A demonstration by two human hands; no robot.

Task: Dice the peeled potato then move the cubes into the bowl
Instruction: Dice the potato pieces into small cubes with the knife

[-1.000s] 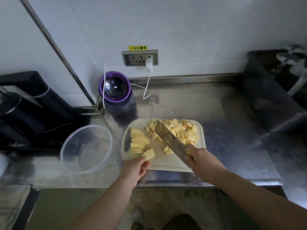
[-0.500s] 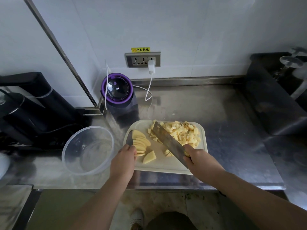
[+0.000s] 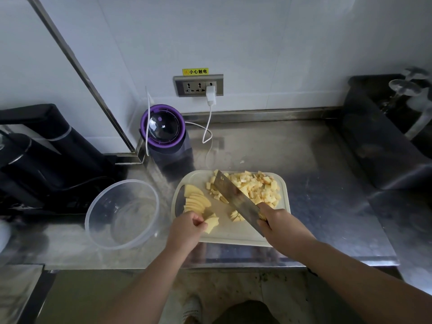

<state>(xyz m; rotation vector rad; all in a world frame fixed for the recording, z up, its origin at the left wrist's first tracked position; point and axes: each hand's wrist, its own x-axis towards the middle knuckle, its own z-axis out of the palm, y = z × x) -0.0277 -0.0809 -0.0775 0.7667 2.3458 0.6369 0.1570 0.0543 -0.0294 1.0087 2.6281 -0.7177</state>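
A white cutting board [image 3: 247, 235] lies on the steel counter. A heap of potato cubes [image 3: 254, 188] covers its far right part, and a few more cubes [image 3: 236, 216] lie beside the blade. A fan of potato slices [image 3: 195, 201] lies at its left. My left hand [image 3: 185, 229] pinches a small stack of slices [image 3: 211, 223] near the board's front. My right hand [image 3: 280, 226] grips the handle of a cleaver [image 3: 236, 199], whose blade slants across the board toward the far left. An empty clear plastic bowl [image 3: 122, 213] stands left of the board.
A purple-rimmed appliance [image 3: 163, 134] stands behind the board, with a white cable [image 3: 208, 134] running to a wall socket [image 3: 198, 86]. Black appliances [image 3: 44, 157] fill the left side. A dark sink [image 3: 385, 132] sits at the right. The counter's front edge [image 3: 233, 263] runs just below the board.
My left hand let a slice down on the board, reached to the fanned slices, and now pinches a small stack near the front. The cleaver stayed nearly still.
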